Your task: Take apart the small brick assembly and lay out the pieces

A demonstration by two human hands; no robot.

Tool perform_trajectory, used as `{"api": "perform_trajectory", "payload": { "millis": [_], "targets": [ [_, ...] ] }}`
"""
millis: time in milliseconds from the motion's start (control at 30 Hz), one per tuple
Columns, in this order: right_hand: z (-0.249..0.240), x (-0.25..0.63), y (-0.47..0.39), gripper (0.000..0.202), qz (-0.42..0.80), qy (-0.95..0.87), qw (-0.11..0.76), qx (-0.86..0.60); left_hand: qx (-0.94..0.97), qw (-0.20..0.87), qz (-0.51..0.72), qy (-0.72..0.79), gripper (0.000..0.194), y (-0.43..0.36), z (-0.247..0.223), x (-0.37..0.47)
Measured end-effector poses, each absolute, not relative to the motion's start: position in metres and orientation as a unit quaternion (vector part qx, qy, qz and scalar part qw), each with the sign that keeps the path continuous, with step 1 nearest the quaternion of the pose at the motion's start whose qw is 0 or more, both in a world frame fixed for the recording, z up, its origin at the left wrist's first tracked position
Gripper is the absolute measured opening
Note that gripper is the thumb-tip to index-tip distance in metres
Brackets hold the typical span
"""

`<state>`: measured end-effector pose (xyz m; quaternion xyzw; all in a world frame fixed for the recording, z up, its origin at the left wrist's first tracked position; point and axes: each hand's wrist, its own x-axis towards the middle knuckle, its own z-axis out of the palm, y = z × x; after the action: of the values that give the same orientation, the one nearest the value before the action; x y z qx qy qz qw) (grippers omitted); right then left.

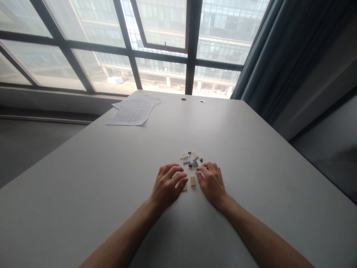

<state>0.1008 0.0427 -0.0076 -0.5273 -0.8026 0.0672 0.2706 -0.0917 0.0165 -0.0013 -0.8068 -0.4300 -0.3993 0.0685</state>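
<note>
On the white table (156, 145) lies a small group of building bricks. A tan brick (192, 181) sits between my two hands. My left hand (169, 183) is curved over the table with its fingers apart, and another tan brick (185, 188) shows partly beneath its thumb. My right hand (211, 182) is beside the pile, its thumb and index finger close to a small light piece at their tips. Farther off are white plates (185, 156), a grey bar (186, 163), a black piece (190, 165) and a white piece (199, 162) among grey ones.
Printed papers (132, 111) lie at the table's far left. Two round holes, one of them here (183, 99), are near the far edge. Beyond stand a large framed window and a dark blue curtain (264, 59) on the right.
</note>
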Motion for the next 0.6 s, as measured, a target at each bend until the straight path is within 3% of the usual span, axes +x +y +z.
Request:
{"api": "perform_trajectory", "payload": {
  "millis": [267,433,600],
  "targets": [
    [-0.007,0.09,0.053,0.036,0.102,-0.826,0.259,-0.49,-0.805,0.08,-0.409,-0.422,0.008,0.018,-0.003,-0.093],
    [0.002,0.107,0.07,0.037,0.118,-0.809,0.288,-0.498,-0.805,0.079,-0.407,-0.424,0.008,0.018,-0.003,-0.093],
    [0.006,0.114,0.096,0.043,0.143,-0.822,0.208,-0.51,-0.805,0.076,-0.407,-0.425,0.008,0.017,-0.003,-0.093]
  ]
}}
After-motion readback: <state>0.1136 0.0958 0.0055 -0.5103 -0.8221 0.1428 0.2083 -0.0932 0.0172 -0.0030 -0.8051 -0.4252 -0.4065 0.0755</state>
